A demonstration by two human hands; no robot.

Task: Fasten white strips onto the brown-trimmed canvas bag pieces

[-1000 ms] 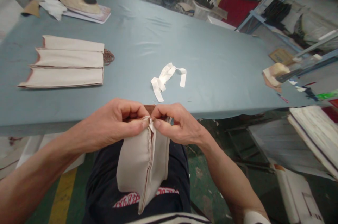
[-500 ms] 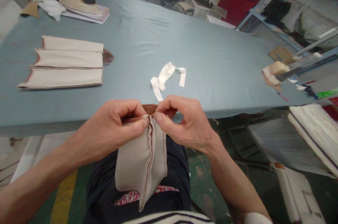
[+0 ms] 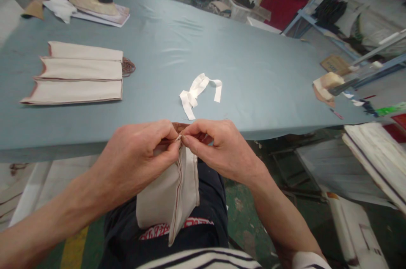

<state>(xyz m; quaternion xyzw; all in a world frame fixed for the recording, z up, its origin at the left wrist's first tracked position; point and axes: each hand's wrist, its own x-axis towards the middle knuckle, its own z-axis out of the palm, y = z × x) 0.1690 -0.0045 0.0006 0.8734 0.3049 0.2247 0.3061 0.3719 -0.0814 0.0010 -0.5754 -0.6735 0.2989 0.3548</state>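
Left hand (image 3: 142, 150) pinching top edge of cream fabric piece (image 3: 157, 201) at its seam; right hand (image 3: 226, 150) pinching same edge just beside. Piece hangs over dark trousers (image 3: 211, 188), at near edge of blue-covered table (image 3: 269, 87). White strip (image 3: 199, 86) beyond hands; three cream pieces (image 3: 79, 68) farther left, brown cord (image 3: 128, 67) at their right end.

the table (image 3: 269, 83) has a blue-grey surface. cream fabric pieces (image 3: 80, 69) lie at its left, a white strip (image 3: 198, 86) near the front edge.
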